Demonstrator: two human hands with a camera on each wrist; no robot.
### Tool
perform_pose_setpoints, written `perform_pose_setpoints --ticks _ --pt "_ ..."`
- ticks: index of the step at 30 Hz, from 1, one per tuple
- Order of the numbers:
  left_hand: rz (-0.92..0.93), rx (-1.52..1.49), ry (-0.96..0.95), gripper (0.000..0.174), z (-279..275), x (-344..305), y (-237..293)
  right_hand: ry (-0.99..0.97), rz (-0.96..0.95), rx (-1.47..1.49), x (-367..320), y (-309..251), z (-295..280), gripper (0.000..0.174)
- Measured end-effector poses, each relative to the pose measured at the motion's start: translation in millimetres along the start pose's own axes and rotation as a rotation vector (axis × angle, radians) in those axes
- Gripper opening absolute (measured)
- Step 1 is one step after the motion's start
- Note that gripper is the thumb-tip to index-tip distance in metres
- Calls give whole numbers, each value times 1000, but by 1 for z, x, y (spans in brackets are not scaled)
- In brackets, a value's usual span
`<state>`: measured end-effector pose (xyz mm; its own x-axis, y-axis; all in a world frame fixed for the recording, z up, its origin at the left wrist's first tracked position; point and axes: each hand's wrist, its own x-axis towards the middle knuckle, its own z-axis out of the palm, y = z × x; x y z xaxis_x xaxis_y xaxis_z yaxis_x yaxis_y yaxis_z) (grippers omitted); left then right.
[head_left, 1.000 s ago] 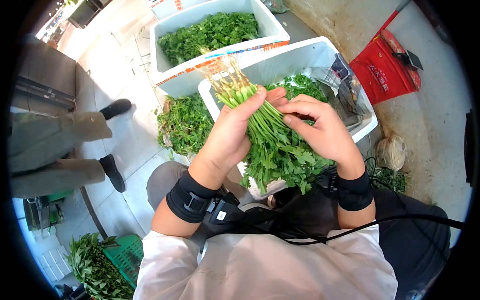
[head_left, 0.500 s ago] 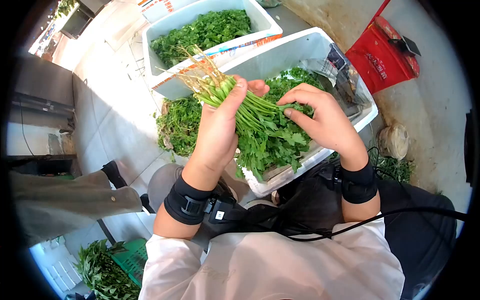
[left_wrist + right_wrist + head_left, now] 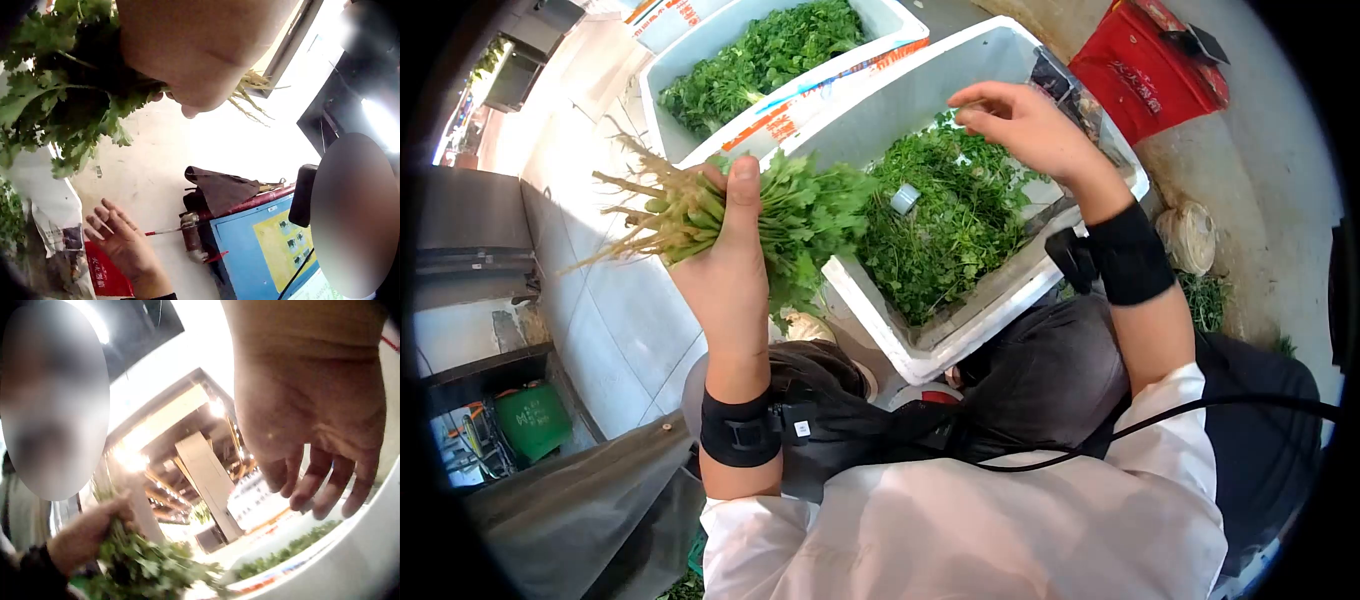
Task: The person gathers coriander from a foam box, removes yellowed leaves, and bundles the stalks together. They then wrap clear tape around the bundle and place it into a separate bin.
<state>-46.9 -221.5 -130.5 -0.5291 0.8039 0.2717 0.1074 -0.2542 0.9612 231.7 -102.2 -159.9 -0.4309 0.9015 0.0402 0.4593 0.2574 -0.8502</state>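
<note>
My left hand (image 3: 725, 255) grips a bunch of coriander (image 3: 810, 215) around its stems, thumb along the top. Pale roots stick out to the left and the leaves spread right, over the near corner of a white foam box (image 3: 990, 330). In the left wrist view the leaves (image 3: 81, 94) hang beside the hand. My right hand (image 3: 1040, 130) hovers over the box's right part with loosely bent fingers and holds nothing; the right wrist view shows this hand (image 3: 312, 412) with its fingers apart. Loose greens (image 3: 950, 240) lie in the box, with a small pale cylinder (image 3: 906, 198) on them.
A second foam box (image 3: 825, 85) of leafy greens stands behind the first. A red bag (image 3: 1145, 80) is at the back right, near a pale round bundle (image 3: 1188, 235). Another person's trouser leg (image 3: 590, 500) is close at lower left. A black cable (image 3: 1250, 402) crosses my lap.
My left hand has carried the coriander to the left and turned it so the roots point left. The right hand has come off the leaves and moved up and away.
</note>
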Motion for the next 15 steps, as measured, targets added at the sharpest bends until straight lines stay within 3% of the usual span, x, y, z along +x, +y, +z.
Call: perform_pose_setpoints --ticks 1,3,4,8,9,10,12,15 --pt "1 9 1 22 -7 3 -7 -3 -2 8 10 13 6 28" --pt "92 135 -20 22 -14 9 -19 -205 261 58 31 43 18 30" --pt "92 142 -16 22 -16 12 -19 -211 258 63 43 63 29 30" --pt "12 407 -83 21 -27 13 -23 -315 582 97 63 168 90 28" --pt "-21 406 -118 20 -27 12 -23 -367 540 -44 63 177 99 26" --pt "-46 406 -154 19 -28 13 -24 -429 550 -70 65 206 120 29" --pt "-90 452 -135 25 -31 11 -28 -447 569 -96 58 213 150 34" --pt "-138 523 -201 25 -34 9 -25 -473 495 26 50 244 206 44"
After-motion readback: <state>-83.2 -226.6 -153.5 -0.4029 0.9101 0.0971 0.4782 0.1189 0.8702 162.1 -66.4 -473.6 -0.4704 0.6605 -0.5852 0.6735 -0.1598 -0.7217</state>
